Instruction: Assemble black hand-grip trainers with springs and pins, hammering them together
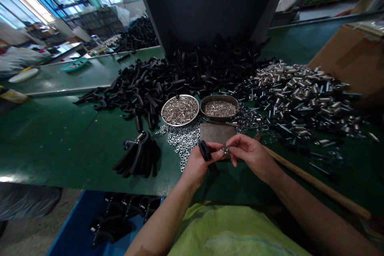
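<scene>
My left hand (199,160) is closed around a black plastic part (205,151) with a small shiny metal piece (225,150) at its far end. The fingertips of my right hand (247,153) pinch that metal piece from the right. Both hands are just in front of a flat metal block (217,134). Behind the block are a round dish of small metal pins (180,110) and an oval tin of tiny metal parts (220,108). Loose nuts (184,142) lie left of the block. A cluster of black parts (138,155) stands further left.
A big grey bin (210,8) lies tipped behind a heap of black parts (144,84). Metal fittings (303,100) are piled right, near a cardboard box (351,60). A wooden handle (318,184) lies right of my hands. A blue crate (70,224) sits below the table edge.
</scene>
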Motion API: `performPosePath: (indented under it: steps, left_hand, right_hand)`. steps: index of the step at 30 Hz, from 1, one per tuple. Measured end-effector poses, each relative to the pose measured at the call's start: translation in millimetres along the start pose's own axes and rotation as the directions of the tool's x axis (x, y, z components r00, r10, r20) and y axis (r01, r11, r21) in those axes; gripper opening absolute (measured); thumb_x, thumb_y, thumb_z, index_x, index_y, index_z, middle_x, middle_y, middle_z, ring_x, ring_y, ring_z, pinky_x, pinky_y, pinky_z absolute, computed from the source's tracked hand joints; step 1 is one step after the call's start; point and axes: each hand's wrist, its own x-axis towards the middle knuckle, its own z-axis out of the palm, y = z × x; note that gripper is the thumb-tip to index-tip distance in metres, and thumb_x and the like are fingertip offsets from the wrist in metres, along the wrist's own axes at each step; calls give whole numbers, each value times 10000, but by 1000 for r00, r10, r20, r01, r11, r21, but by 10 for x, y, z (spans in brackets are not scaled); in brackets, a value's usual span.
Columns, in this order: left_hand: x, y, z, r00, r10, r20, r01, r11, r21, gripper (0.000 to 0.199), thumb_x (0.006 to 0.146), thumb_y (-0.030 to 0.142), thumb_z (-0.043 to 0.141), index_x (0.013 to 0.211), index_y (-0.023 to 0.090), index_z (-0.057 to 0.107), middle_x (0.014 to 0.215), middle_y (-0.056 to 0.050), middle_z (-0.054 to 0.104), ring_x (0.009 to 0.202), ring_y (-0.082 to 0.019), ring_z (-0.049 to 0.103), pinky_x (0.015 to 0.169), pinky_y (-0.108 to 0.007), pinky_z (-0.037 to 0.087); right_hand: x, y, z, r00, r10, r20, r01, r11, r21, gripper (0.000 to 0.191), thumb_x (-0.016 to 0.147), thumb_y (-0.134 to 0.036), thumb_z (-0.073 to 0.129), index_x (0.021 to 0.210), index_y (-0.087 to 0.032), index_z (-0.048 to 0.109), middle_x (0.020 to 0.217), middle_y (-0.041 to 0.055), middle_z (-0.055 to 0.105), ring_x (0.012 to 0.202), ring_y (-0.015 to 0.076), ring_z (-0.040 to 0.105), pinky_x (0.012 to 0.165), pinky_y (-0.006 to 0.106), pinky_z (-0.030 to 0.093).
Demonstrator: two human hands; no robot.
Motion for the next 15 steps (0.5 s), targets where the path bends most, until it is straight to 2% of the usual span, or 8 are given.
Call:
performPosePath:
  steps: [4,6,8,10,12,15]
  left_hand:
    - [29,-6,-30,985,171,-10,-159,936,314,151,657,267,743,784,190,716,823,-51,686,801,-197,617,778,-305,462]
    - [60,-62,-21,982,188,-25,-167,920,355,163,658,288,738,787,197,703,806,-51,673,786,-195,608,733,-288,464]
    - [91,-147,8,998,56,-41,-44,969,242,231,669,337,724,828,181,668,694,-27,629,615,-144,565,578,-243,436]
    - [116,-230,55,989,-149,0,149,989,20,291,657,363,729,830,162,610,568,30,526,445,-69,425,443,-185,327]
    - [133,-283,116,953,-294,77,303,936,-181,331,617,346,760,782,156,544,521,72,429,400,-23,308,405,-148,240]
    - [148,-303,210,917,-369,153,399,866,-302,373,555,278,789,735,155,486,516,87,376,415,-8,271,402,-124,212]
  right_hand:
    - [34,5,-23,994,28,-102,-32,999,-29,224,732,-335,684,888,-195,604,746,0,640,649,139,618,621,287,514]
    - [43,-26,-40,987,-20,-158,-3,989,-145,228,717,-340,695,888,-208,621,813,24,672,757,180,642,687,317,520]
    - [40,-76,-49,980,-77,-183,28,967,-254,204,719,-344,690,875,-223,637,833,32,684,784,201,649,699,331,520]
    - [25,-132,-43,976,-107,-191,47,955,-293,186,724,-341,686,872,-237,644,824,31,687,764,205,652,685,335,525]
    - [3,-182,-22,974,-128,-187,70,955,-288,167,731,-325,680,873,-247,641,822,29,683,755,201,651,679,333,528]
    - [-29,-227,15,966,-207,-156,148,935,-322,116,757,-269,649,871,-255,638,872,24,669,792,189,644,716,328,523]
